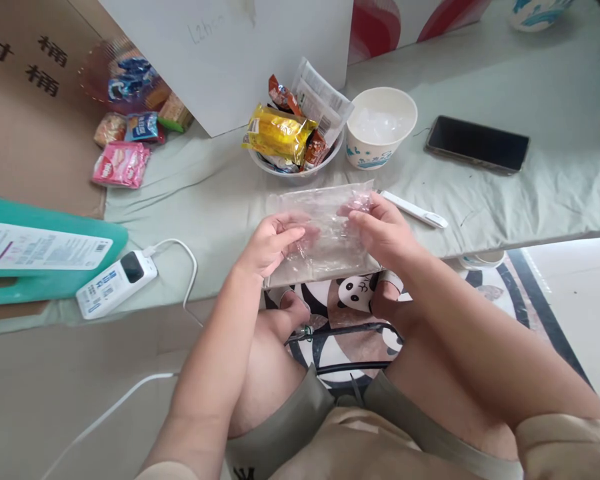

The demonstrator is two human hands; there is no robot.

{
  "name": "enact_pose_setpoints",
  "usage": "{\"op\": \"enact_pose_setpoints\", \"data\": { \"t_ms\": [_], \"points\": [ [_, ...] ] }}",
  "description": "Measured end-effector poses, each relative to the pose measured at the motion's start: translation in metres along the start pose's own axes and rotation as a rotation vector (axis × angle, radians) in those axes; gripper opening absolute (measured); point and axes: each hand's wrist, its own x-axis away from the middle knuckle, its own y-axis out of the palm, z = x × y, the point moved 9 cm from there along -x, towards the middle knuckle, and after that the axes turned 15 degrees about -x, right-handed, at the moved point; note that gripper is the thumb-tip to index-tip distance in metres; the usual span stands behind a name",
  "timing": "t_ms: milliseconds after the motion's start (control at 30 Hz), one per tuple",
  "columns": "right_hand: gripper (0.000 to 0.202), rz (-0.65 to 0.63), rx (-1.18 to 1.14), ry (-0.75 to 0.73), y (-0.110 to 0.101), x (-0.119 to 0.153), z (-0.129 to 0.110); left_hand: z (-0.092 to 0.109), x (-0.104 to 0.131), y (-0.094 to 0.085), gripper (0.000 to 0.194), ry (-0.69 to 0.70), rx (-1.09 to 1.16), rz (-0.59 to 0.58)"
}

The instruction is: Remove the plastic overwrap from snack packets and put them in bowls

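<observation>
A clear plastic bag (325,253) is stretched between my two hands above the table's front edge. My left hand (276,241) grips its left side, thumb on top and fingers seen through the film. On the other side, my right hand (380,223) pinches the upper right part of the bag. A white utility knife (416,209) lies on the cloth just right of my right hand. Behind the bag stand a bowl (296,173) heaped with wrapped snacks, a yellow packet (281,132) on top, and a white paper bowl (380,130) with clear plastic inside.
A phone (477,143) lies at the right. To the left are a pink packet (122,165), other snacks, a green jug (50,243) and a white power bank (116,283) with a cable. A white box (260,47) stands behind. The table edge crosses above my knees.
</observation>
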Motion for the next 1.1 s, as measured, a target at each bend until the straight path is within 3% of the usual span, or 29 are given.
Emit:
{"op": "enact_pose_setpoints", "data": {
  "t_ms": [100, 200, 333, 433, 533, 600, 700, 767, 800, 833, 900, 1000, 1100],
  "points": [
    [0.027, -0.072, 0.179, 0.095, 0.004, 0.003, 0.007, -0.004, -0.002, -0.009, 0.026, -0.013, -0.041, 0.105],
    [0.023, -0.093, 0.276, 0.118, 0.005, 0.005, 0.009, -0.003, -0.001, -0.015, 0.025, -0.013, -0.085, 0.142],
    [0.016, -0.025, 0.123, 0.043, -0.001, 0.003, 0.003, 0.01, 0.003, -0.018, 0.019, 0.06, -0.017, 0.113],
    [0.02, -0.033, -0.071, 0.078, 0.0, 0.002, 0.002, 0.02, 0.004, -0.019, 0.019, 0.147, 0.014, 0.085],
    [0.026, -0.03, -0.046, 0.117, 0.001, 0.004, 0.001, 0.019, -0.002, -0.024, 0.024, 0.173, -0.089, 0.118],
    [0.023, 0.024, 0.061, 0.078, -0.003, 0.005, -0.002, 0.018, -0.005, -0.033, 0.015, 0.217, -0.23, 0.241],
    [0.048, 0.134, 0.094, 0.017, -0.009, 0.005, -0.003, 0.031, 0.01, -0.054, 0.027, 0.413, -0.439, 0.668],
    [0.039, 0.194, 0.104, 0.021, -0.011, 0.004, 0.002, 0.043, 0.031, -0.051, 0.019, 0.597, -0.553, 0.906],
    [0.029, 0.207, 0.115, 0.024, -0.01, 0.004, 0.004, 0.046, 0.037, -0.042, 0.014, 0.674, -0.598, 0.929],
    [0.023, 0.199, 0.106, 0.029, -0.007, 0.004, 0.006, 0.048, 0.038, -0.03, 0.013, 0.725, -0.629, 0.88],
    [0.022, 0.118, 0.002, 0.047, 0.006, 0.004, 0.011, 0.045, 0.03, -0.005, 0.029, 0.727, -0.609, 0.658],
    [0.029, -0.066, -0.218, 0.103, 0.029, 0.007, 0.014, 0.029, 0.013, 0.023, 0.049, 0.545, -0.382, 0.293],
    [0.029, -0.072, -0.12, 0.014, 0.027, 0.009, 0.002, 0.015, 0.006, 0.031, 0.035, 0.351, -0.112, 0.135]
  ]
}}
